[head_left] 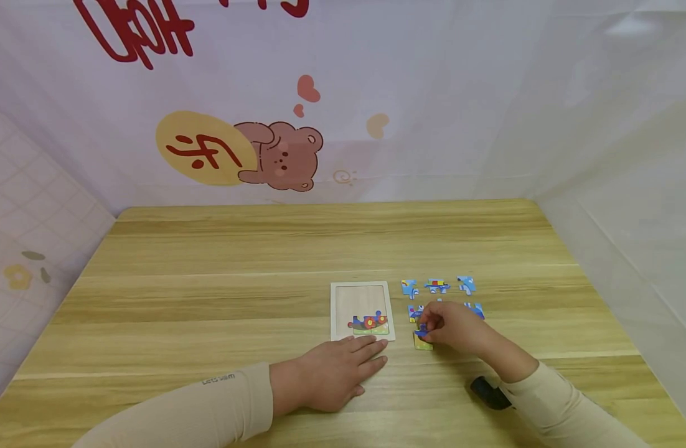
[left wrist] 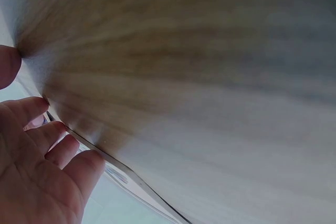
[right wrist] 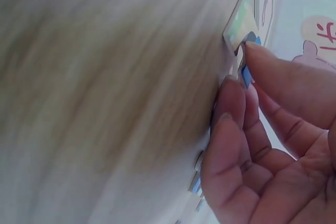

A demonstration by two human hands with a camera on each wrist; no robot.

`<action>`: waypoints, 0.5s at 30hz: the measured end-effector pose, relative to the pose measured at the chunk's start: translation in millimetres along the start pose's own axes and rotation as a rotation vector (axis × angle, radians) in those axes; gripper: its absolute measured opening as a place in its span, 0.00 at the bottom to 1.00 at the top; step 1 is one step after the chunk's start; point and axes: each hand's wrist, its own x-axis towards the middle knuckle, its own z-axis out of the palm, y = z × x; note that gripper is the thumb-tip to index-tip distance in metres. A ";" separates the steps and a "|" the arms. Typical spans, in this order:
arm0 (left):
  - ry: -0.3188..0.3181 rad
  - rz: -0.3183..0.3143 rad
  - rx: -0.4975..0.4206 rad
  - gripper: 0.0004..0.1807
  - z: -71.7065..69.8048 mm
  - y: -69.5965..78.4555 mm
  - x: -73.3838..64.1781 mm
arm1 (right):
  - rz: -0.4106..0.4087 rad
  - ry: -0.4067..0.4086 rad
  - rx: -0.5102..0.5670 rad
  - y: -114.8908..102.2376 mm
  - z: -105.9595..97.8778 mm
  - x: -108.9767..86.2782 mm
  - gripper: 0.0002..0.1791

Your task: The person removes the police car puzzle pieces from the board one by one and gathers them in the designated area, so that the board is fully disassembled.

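Note:
A puzzle board [head_left: 334, 311] with a pale raised rim lies mid-table, several joined pieces [head_left: 371, 325] in its lower right corner. My left hand [head_left: 337, 373] rests with fingers outstretched at the board's near edge; the left wrist view shows the fingertips against the board's rim [left wrist: 134, 177]. To the right of the board, my right hand [head_left: 457, 326] pinches a yellow-green and blue puzzle piece [head_left: 423, 343] between thumb and fingers. That puzzle piece [right wrist: 242, 22] looks tilted in the right wrist view, its blue end partly covered by the fingertips.
Loose puzzle pieces lie in rows right of the board, among them a rainbow piece [head_left: 408, 288], a middle piece [head_left: 437, 286] and a blue piece [head_left: 466, 284]. The right hand partly hides the nearer row. A white printed curtain [head_left: 432, 74] hangs behind the wooden table [head_left: 208, 298].

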 end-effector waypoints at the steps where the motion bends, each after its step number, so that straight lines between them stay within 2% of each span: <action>1: 0.001 0.000 0.001 0.31 0.4 0.0 0.0 | 0.004 0.002 -0.019 -1.0 0.5 -0.2 0.09; 7: 0.023 0.002 0.016 0.30 1.8 0.1 -0.2 | 0.023 0.020 -0.088 -4.3 3.7 -0.5 0.09; 15: 0.015 0.000 0.007 0.31 2.5 -0.1 0.0 | 0.024 0.019 -0.085 -6.0 4.3 -1.2 0.08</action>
